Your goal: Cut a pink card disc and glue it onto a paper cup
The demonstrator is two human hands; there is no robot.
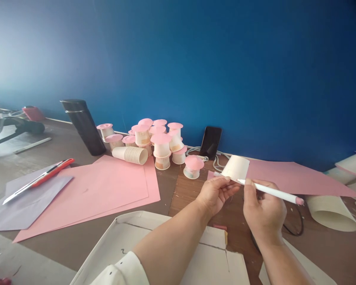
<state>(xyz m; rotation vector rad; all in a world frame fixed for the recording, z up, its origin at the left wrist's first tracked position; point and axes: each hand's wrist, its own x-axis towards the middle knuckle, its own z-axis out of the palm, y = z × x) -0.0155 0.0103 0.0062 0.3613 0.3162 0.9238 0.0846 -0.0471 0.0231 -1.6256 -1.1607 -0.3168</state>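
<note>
In the head view my left hand [218, 193] supports a small white paper cup [236, 166] by its lower edge, the cup slightly tilted with its narrower end up. My right hand [264, 208] is closed around a white marker [275, 192] with a pink end. The marker's tip points left and meets the cup's lower edge; whether it touches I cannot tell. A small white stick-like piece pokes out beyond my left fingertips. Left of the hands stand several paper cups with pink discs on top [161, 144], some stacked.
A nested row of cups [130, 155] lies on pink paper sheets [106, 190]. Further left are a red utility knife [47, 176] and a black bottle [84, 126]. A phone [210, 141] leans against the blue wall. White cardboard [130, 233] lies under my left forearm.
</note>
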